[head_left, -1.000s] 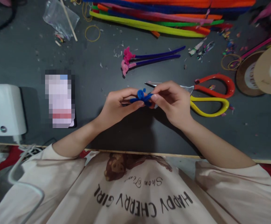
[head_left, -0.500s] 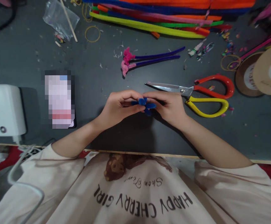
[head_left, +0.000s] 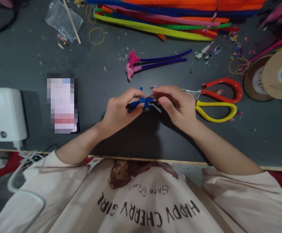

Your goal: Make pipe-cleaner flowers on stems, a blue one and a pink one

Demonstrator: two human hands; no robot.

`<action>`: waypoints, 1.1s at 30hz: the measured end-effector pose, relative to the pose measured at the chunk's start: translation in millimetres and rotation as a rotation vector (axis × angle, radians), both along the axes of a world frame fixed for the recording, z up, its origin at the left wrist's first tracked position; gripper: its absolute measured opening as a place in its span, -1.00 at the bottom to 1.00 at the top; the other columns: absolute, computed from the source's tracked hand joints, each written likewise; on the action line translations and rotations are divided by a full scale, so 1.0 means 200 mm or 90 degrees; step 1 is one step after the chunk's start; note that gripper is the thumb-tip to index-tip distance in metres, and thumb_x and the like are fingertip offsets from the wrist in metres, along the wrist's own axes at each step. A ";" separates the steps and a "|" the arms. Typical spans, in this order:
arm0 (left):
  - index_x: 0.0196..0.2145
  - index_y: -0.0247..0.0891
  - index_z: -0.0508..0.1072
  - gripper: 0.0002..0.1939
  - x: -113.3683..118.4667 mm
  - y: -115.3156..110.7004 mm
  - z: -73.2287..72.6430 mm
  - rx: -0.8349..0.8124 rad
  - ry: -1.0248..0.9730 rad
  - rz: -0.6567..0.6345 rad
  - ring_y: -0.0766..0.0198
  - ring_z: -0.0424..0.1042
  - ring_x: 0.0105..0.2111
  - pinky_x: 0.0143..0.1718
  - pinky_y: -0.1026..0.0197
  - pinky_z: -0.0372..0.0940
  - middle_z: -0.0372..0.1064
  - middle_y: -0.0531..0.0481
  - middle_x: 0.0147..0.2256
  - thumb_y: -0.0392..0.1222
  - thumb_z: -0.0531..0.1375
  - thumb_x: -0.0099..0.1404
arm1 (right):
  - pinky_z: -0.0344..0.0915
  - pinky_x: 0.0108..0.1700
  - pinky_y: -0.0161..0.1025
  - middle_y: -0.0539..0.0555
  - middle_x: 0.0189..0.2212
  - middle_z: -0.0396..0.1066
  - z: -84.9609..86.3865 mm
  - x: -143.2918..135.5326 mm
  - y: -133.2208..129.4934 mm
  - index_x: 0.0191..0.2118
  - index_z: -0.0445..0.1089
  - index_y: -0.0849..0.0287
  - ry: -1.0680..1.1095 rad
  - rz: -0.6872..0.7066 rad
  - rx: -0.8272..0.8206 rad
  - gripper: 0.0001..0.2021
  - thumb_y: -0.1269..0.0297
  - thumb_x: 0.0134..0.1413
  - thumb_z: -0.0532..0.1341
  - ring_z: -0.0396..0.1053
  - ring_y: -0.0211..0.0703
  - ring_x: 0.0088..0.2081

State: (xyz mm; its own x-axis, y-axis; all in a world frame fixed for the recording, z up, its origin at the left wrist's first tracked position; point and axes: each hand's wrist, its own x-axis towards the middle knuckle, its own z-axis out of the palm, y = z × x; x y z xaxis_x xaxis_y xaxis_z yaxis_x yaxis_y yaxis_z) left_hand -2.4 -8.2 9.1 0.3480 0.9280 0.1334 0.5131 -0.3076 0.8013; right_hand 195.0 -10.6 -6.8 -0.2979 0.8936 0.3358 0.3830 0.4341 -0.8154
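Note:
My left hand [head_left: 123,110] pinches a small blue pipe-cleaner flower [head_left: 147,101] between thumb and fingers. Its fuzzy loops point toward the right, and one blue tip rises above the index finger. Part of the flower is covered by the fingers. My right hand [head_left: 177,105] is just to the right, thumb and fingers apart, close to the loop ends; whether a fingertip touches them I cannot tell. Scissors [head_left: 218,100] with one red and one yellow handle lie beyond the right hand, their blades mostly hidden by it.
Two pink pipe-cleaner flowers [head_left: 132,64] with purple stems lie above the hands. Colourful pipe cleaners [head_left: 155,24] are bundled at the back. A phone [head_left: 63,103] and a white power bank [head_left: 6,113] sit left. Ribbon spools [head_left: 272,71] stand right.
My right hand has let go of the blue flower and its thumb has parted from the fingers. My left hand has shifted slightly left and turned the flower.

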 end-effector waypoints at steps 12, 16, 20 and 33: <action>-0.26 -0.22 0.56 -0.83 0.01 0.00 -0.05 -0.035 -0.046 -0.054 0.40 0.48 -0.44 -0.35 0.38 0.32 0.56 0.04 -0.38 -0.21 0.18 0.22 | 0.40 -0.28 -0.20 0.02 -0.39 0.52 0.00 -0.04 -0.02 -0.28 0.46 0.07 0.041 -0.001 0.023 -0.89 0.36 0.18 0.17 0.44 -0.23 -0.38; -0.33 -0.30 0.51 -0.86 0.02 0.01 -0.02 -0.149 -0.158 -0.045 0.42 0.45 -0.42 -0.32 0.40 0.36 0.51 0.03 -0.41 -0.19 0.20 0.22 | 0.35 -0.39 -0.31 -0.02 -0.42 0.48 0.02 -0.04 -0.01 -0.33 0.41 0.09 0.109 -0.025 -0.102 -0.91 0.26 0.18 0.19 0.40 -0.31 -0.44; -0.42 -0.30 0.46 -0.88 0.02 0.02 -0.01 -0.163 -0.183 -0.025 0.45 0.41 -0.47 -0.40 0.43 0.31 0.45 0.07 -0.48 -0.19 0.22 0.21 | 0.27 -0.46 -0.37 -0.05 -0.50 0.37 0.03 -0.04 -0.01 -0.36 0.36 0.12 0.167 -0.004 -0.157 -0.84 0.18 0.19 0.20 0.31 -0.38 -0.51; -0.47 -0.29 0.46 -0.86 0.01 0.02 0.01 -0.112 -0.088 -0.043 0.46 0.39 -0.52 -0.50 0.43 0.21 0.46 0.08 -0.53 -0.21 0.20 0.21 | 0.04 -0.59 -0.41 -0.15 -0.69 0.18 0.03 -0.04 0.03 -0.53 0.23 0.17 0.237 0.075 -0.386 -0.80 0.34 0.06 0.20 0.05 -0.46 -0.66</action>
